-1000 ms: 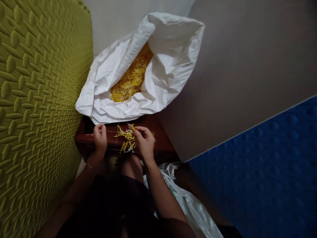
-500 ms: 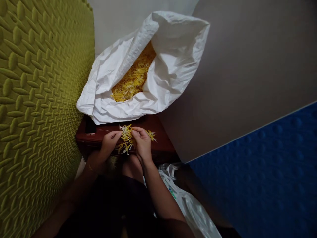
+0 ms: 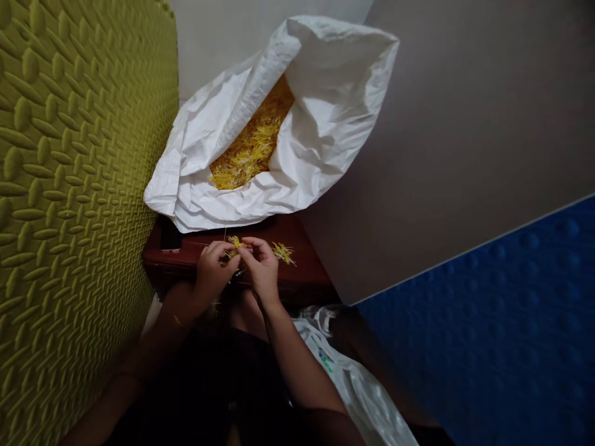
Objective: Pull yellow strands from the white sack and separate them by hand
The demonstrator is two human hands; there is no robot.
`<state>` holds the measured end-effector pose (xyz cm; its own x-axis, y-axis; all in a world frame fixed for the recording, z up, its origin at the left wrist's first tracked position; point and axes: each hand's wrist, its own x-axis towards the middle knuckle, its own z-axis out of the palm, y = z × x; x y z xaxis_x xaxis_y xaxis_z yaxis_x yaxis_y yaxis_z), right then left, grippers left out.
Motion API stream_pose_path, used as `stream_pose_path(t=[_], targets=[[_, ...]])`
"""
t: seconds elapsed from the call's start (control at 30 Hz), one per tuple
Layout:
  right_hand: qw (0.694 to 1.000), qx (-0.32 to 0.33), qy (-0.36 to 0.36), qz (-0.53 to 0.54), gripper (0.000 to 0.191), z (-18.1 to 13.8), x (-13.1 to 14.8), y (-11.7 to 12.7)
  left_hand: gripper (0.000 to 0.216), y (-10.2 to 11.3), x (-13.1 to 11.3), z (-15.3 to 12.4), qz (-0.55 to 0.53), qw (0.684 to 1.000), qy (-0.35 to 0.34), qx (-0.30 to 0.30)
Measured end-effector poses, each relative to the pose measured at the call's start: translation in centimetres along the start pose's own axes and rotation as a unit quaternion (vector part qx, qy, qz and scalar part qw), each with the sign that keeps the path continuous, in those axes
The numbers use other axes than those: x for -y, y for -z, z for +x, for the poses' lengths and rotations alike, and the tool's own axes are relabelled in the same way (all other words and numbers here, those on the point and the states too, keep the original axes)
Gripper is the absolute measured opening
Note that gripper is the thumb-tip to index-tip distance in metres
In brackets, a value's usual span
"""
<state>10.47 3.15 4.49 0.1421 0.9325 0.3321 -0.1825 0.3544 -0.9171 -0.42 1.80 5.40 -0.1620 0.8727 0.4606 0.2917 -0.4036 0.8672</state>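
My left hand (image 3: 214, 272) and my right hand (image 3: 263, 267) meet over the front of a red-brown wooden surface (image 3: 304, 263). Both pinch a small bunch of thin yellow strands with white tips (image 3: 235, 241); the fingers cover much of it. A fine thread shows just above the left fingers. Right of my right hand lies another yellow-and-white bunch (image 3: 283, 253). Beyond the hands, a white woven sack (image 3: 320, 142) gapes open, with a heap of the same yellow strands (image 3: 248, 148) inside.
A textured yellow-green foam mat (image 3: 83, 186) stands along the left. On the right are a grey-brown panel (image 3: 441, 136) and a blue mat (image 3: 520, 310). A small dark object (image 3: 170, 238) sits by the sack's lower left. A plastic bag (image 3: 344, 371) lies beside my right forearm.
My hands have come closer together, the left moving right and its fingers curling over the bunch. Less of the bunch shows now, while the one on the right is more exposed.
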Motion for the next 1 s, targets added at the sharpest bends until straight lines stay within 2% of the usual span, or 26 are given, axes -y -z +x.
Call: stream_pose_path(t=[0.17, 0.37, 0.47, 0.57, 0.77, 0.87, 1.0], targets=[[0.997, 0.048, 0.039, -0.049, 0.016, -0.3, 0.5, 0.4, 0.005, -0.2, 0.7, 0.2, 0.003, 1.0, 0.009, -0.013], [0.987, 0.07, 0.087, -0.117, 0.014, -0.1, 0.6, 0.8, 0.003, -0.3, 1.6, 0.2, -0.069, 0.995, 0.073, -0.016], [0.967, 0.047, 0.143, -0.207, 0.016, 0.1, 0.7, 0.8, 0.004, -0.4, 1.8, 0.1, -0.078, 0.992, 0.101, -0.001], [0.928, 0.032, 0.208, -0.306, 0.024, 0.4, 0.9, 1.0, 0.004, -0.4, 1.8, 0.1, -0.057, 0.994, 0.089, 0.005], [0.866, 0.09, 0.269, -0.412, 0.018, 0.9, 1.6, 1.4, 0.008, -0.5, 1.8, 0.1, -0.031, 0.996, 0.082, 0.015], [0.856, 0.092, 0.281, -0.424, 0.018, 1.0, 1.7, 1.4, 0.014, -0.6, 1.5, 0.1, -0.067, 0.993, 0.095, 0.037], [0.864, 0.114, 0.282, -0.401, 0.019, 0.9, 1.5, 1.2, 0.01, -0.8, 1.3, 0.3, -0.144, 0.983, 0.099, 0.058]])
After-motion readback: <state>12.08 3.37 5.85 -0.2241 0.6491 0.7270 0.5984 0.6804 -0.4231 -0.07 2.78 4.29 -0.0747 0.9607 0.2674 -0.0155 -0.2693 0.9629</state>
